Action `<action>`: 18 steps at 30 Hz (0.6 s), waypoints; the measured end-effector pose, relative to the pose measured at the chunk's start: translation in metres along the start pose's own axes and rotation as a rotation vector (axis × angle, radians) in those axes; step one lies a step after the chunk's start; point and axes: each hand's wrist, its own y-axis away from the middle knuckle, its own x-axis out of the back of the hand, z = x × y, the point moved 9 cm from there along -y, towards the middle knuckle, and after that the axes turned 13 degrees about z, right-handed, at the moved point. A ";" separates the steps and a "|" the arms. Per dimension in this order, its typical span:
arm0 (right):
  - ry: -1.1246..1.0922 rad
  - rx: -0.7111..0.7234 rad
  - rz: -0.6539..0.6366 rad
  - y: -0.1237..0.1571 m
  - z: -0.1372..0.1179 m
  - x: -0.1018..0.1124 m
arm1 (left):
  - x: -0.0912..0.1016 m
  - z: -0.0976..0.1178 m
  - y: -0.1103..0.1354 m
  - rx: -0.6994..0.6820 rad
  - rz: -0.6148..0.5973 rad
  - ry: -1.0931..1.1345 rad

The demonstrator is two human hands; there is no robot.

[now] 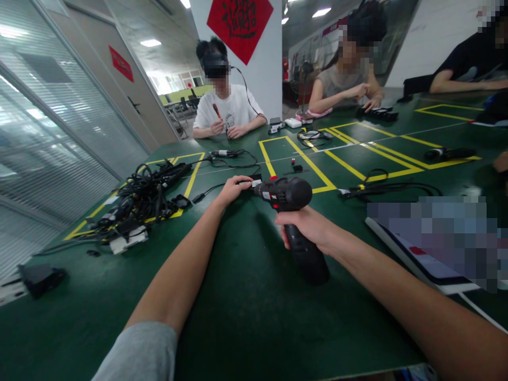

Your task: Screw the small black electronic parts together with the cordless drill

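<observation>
My right hand (305, 227) grips the handle of a black cordless drill (288, 193) with red accents, holding it above the green work table (238, 317). My left hand (234, 190) is at the drill's front end, its fingers closing on a small silver-and-white part (256, 183) at the nose. I cannot tell whether that part is a bit or a connector. A thin black cable (210, 189) runs along the table towards my left hand and passes beneath it.
A tangled heap of black cables (146, 198) with white plugs lies at left inside yellow tape. Further cables, a black power adapter and a tablet lie about the table. Co-workers sit across the table, one holding a red-handled tool. A glass partition stands at left.
</observation>
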 end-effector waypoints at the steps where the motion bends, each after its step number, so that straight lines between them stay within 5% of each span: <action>1: 0.003 -0.001 0.000 0.000 0.000 0.000 | 0.000 0.001 0.000 -0.003 0.000 0.000; 18: 0.013 0.010 0.003 0.001 -0.002 0.001 | 0.000 -0.005 -0.002 0.006 0.007 0.028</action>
